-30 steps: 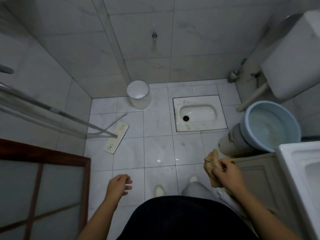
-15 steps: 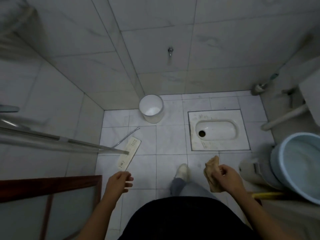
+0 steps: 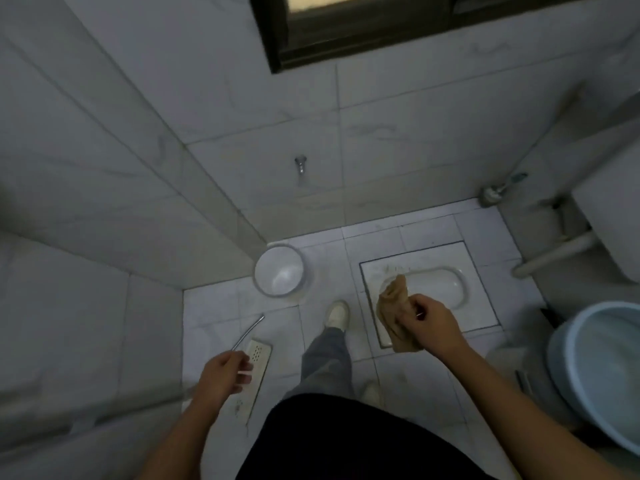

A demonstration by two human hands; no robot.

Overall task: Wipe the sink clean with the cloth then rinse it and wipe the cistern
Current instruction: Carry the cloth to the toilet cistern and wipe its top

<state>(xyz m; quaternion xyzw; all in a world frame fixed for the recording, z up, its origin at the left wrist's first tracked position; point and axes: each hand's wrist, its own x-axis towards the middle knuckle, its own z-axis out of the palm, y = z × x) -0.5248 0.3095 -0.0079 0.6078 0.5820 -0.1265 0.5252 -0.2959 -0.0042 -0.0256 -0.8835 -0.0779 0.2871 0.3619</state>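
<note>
Two hands in view, both low in frame. Right hand (image 3: 431, 323): fingers (image 3: 414, 308) curled tight round the cloth (image 3: 393, 313), firm grip. Cloth is tan and bunched; one end sticks up past the fingers, the rest hangs below the fist. Left hand (image 3: 221, 372): fingers (image 3: 244, 370) loosely curled, slightly spread, holding nothing and touching nothing. Directly beyond the right fingers, partly covered by the cloth as seen from above: white squat pan (image 3: 446, 282) set in the floor, with dark marks on its slab near the cloth's upper end. Just beyond the left fingers: flat white mop head (image 3: 259, 358) lying on the floor tiles (image 3: 214, 306), perforated at its far end, with a thin metal tube (image 3: 247, 332) curving away from it. Between the two hands: grey trouser leg (image 3: 325, 362) and pale shoe (image 3: 337, 313), planted forward on the tiles. Farther out from the left fingers, toward the wall corner: round white bin (image 3: 280, 270), standing upright. To the outer side of the right hand, well apart: blue basin (image 3: 595, 368), cut off by the frame edge. Beyond the basin, on the side wall: cistern (image 3: 613, 216), white, only partly in frame, with a pale pipe (image 3: 554, 252) slanting down from under it toward the floor. Corner beyond the pan: toilet brush (image 3: 498, 190) in its holder. Wall straight ahead of both hands: small metal tap (image 3: 300, 164); above it, a dark-framed window (image 3: 415, 26). Lighting is dim and edges are soft with blur, so fine detail is unreadable.
</note>
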